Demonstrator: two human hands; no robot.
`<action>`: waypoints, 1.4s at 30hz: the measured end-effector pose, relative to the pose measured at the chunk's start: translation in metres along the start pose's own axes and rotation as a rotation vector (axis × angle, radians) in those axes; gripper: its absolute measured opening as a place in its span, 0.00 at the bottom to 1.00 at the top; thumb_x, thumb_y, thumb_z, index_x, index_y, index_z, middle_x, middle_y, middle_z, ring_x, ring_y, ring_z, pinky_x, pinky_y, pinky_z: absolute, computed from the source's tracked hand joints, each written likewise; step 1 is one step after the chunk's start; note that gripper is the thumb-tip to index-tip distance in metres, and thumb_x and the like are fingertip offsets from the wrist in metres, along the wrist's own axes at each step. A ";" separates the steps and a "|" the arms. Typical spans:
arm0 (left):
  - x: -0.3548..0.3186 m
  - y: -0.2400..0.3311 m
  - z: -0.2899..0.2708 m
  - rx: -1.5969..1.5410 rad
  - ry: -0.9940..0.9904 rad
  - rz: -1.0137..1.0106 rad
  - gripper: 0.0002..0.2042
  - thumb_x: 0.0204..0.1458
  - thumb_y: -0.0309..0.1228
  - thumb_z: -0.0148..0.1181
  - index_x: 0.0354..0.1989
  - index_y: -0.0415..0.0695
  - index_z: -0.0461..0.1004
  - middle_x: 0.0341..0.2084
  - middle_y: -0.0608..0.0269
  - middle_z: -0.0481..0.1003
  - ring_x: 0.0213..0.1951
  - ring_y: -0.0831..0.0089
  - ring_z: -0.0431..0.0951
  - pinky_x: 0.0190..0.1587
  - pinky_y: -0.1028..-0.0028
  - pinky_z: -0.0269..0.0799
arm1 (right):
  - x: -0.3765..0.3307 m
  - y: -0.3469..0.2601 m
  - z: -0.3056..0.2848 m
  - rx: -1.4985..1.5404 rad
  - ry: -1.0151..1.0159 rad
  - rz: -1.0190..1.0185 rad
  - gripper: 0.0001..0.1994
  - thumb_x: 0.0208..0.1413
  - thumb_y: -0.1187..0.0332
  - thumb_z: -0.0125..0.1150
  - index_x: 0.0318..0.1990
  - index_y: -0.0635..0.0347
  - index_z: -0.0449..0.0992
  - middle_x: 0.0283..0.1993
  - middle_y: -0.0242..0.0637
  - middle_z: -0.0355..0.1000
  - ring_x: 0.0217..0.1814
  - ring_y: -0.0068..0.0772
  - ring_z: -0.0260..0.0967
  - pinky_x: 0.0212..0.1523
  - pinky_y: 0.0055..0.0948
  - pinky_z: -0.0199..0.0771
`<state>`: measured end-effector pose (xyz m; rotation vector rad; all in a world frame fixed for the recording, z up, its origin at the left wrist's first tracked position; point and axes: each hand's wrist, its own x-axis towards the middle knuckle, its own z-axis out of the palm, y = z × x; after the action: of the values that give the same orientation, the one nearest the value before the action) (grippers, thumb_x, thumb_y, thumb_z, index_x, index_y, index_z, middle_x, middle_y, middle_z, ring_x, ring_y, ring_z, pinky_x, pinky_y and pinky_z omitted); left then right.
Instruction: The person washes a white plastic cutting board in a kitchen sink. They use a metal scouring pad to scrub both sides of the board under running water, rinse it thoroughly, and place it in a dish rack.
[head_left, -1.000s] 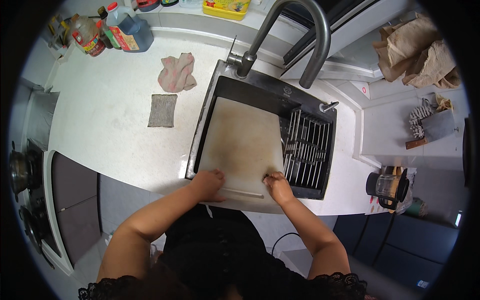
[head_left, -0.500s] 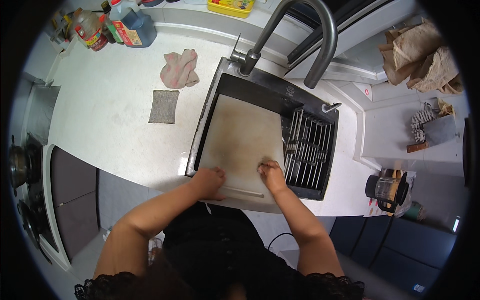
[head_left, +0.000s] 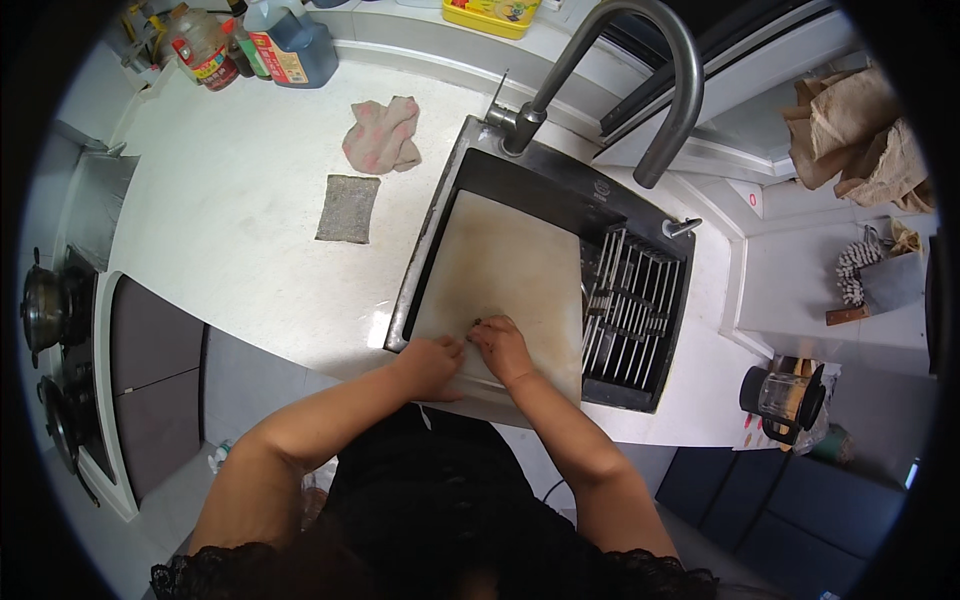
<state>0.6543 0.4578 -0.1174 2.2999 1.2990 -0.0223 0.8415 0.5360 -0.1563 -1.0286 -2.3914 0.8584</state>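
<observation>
A large pale cutting board [head_left: 510, 240] with brownish stains lies tilted in the dark sink [head_left: 408, 290], its near end resting over the front rim. My left hand [head_left: 430, 367] is closed at the board's near left edge, fingers curled on top and the thumb side low by the rim. Close beside it, my right hand [head_left: 503, 348] presses on the board with bent fingers. A small dark wad [head_left: 475, 323] shows at its fingertips; most of it is hidden under the hand.
A tall grey faucet [head_left: 690, 100] arches over the sink. At the sink's right sits a metal drying rack [head_left: 635, 300]. On the counter left lie a pink-spotted cloth [head_left: 383, 137] and a grey scouring cloth [head_left: 348, 209]. Bottles [head_left: 290, 45] stand at the back left; a glass jug [head_left: 785, 395] stands right.
My right hand has slid left across the board with the dark wad, coming close to my left hand. The left hand stays at the board's edge. The whole view has shifted slightly.
</observation>
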 end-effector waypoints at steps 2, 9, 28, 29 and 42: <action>-0.004 0.001 0.003 0.010 0.005 -0.005 0.29 0.41 0.54 0.61 0.40 0.37 0.73 0.48 0.54 0.71 0.52 0.61 0.70 0.45 0.67 0.73 | -0.006 0.013 0.000 0.010 -0.021 0.038 0.05 0.43 0.75 0.62 0.30 0.57 0.80 0.35 0.41 0.74 0.41 0.45 0.70 0.43 0.37 0.71; -0.014 0.011 0.002 0.016 0.042 -0.044 0.28 0.42 0.50 0.62 0.43 0.37 0.73 0.49 0.53 0.70 0.52 0.61 0.70 0.45 0.67 0.73 | -0.046 0.034 -0.033 -0.052 -0.033 0.098 0.06 0.43 0.75 0.63 0.31 0.56 0.80 0.34 0.41 0.74 0.40 0.44 0.70 0.43 0.37 0.72; -0.019 0.018 -0.011 0.067 0.032 -0.140 0.22 0.38 0.46 0.65 0.34 0.39 0.75 0.41 0.55 0.73 0.46 0.61 0.73 0.41 0.66 0.74 | 0.064 0.013 0.044 -0.119 -0.007 0.010 0.03 0.47 0.69 0.58 0.28 0.52 0.78 0.31 0.39 0.72 0.39 0.45 0.67 0.41 0.40 0.68; -0.019 0.015 -0.010 0.061 0.023 -0.135 0.22 0.38 0.46 0.64 0.34 0.39 0.75 0.41 0.54 0.73 0.46 0.61 0.73 0.40 0.66 0.74 | 0.068 0.013 0.050 -0.086 0.048 0.060 0.03 0.46 0.70 0.59 0.29 0.52 0.78 0.32 0.38 0.72 0.40 0.44 0.67 0.41 0.39 0.68; -0.020 0.006 -0.006 0.066 -0.013 -0.096 0.24 0.42 0.48 0.61 0.38 0.38 0.75 0.41 0.53 0.73 0.43 0.62 0.74 0.36 0.66 0.75 | 0.081 0.023 0.076 -0.045 0.025 -0.033 0.03 0.46 0.69 0.58 0.27 0.53 0.78 0.30 0.41 0.71 0.37 0.44 0.67 0.38 0.39 0.69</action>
<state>0.6469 0.4422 -0.1049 2.2859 1.4212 -0.1134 0.7575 0.5810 -0.2184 -1.0082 -2.4100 0.7799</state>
